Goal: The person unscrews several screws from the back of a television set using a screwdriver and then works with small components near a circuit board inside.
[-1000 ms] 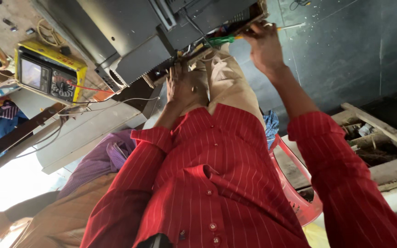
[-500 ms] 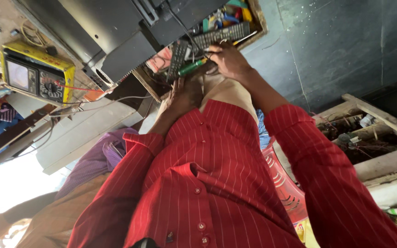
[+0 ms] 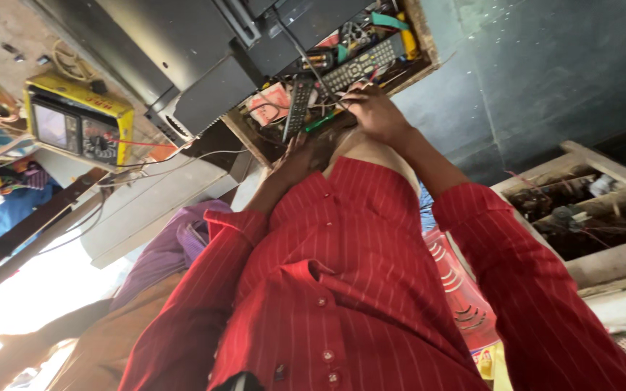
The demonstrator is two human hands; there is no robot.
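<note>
My right hand (image 3: 374,110) is closed around a green-handled tool (image 3: 320,122) at the front edge of an open wooden drawer (image 3: 422,32). The drawer holds a grey remote control (image 3: 360,66), a narrow black remote control (image 3: 298,107), wires and small tools. Reaching out of a red striped sleeve, my left hand (image 3: 293,161) lies in shadow just below the black remote's near end. Whether it grips anything is hidden.
A dark flat appliance casing (image 3: 182,51) lies left of the drawer. A yellow meter (image 3: 77,123) with leads sits further left. Another person in purple and tan clothes (image 3: 161,275) sits at my left. A wooden crate of parts (image 3: 588,210) is on the right.
My right hand has come down and left with the green-handled tool, from the casing's edge to the drawer front. The view has shifted, so more of the drawer shows.
</note>
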